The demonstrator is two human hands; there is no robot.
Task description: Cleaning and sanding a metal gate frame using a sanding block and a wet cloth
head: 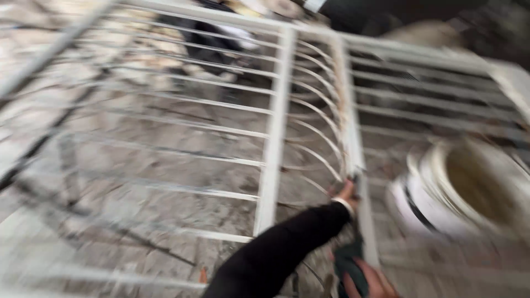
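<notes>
White-painted metal grille (274, 138), one piece, lying flat across almost the whole view, heavy motion blur. My left hand (346, 193), black sleeve, sits at 5 o'clock from frame centre, touching the grille's upright bar (353, 143); fingers blurred, can't tell how far closed or whether it grips. My right hand (371, 282) at 5 o'clock low edge, wrapped around one dark green tool (348, 264), grip looks closed, tip against the same bar just below my left hand. Grille runs from both hands out toward 12 and 9 o'clock. One white bucket (469, 193) at 3 o'clock, just beside the bar. Two hands, one tool, one bucket.
</notes>
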